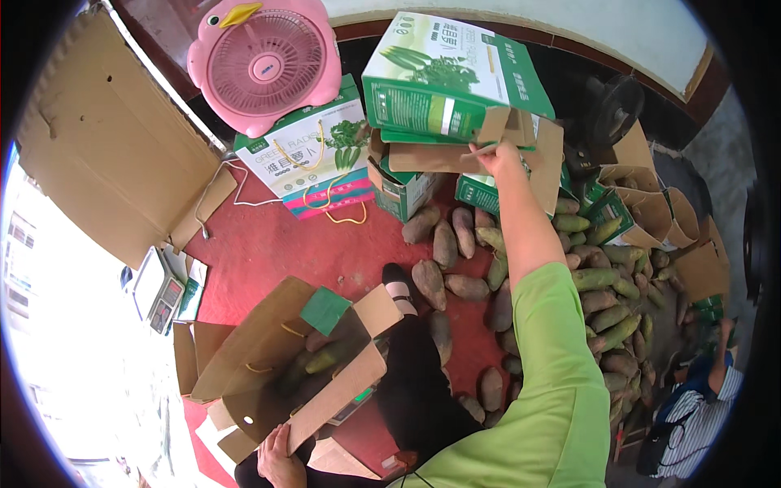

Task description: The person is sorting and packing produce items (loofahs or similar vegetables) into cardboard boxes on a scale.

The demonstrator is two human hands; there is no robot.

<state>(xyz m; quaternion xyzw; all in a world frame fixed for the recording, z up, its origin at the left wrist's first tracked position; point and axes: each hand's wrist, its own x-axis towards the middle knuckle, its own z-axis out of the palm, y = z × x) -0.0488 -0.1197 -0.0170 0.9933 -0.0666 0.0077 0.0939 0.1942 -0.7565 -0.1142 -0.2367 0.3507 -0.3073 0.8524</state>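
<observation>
Blown-out daylight glare left; fisheye bending, dark rim.

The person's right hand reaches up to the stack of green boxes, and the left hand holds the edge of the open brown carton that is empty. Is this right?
Not quite. In the head view the open brown carton is not empty: green radishes lie inside it. The rest holds: the right hand reaches the green boxes, and the left hand holds the carton's edge.

I see a pink fan [264,61] with a yellow beak at upper left, above a white box [317,159] striped pink and teal. At top centre sits a green-and-white carton [451,77]. My sleeve [549,382] is lime green, the floor [285,244] red, the radishes [606,305] brown and green, and the open box [281,370] at lower left plain brown.
</observation>
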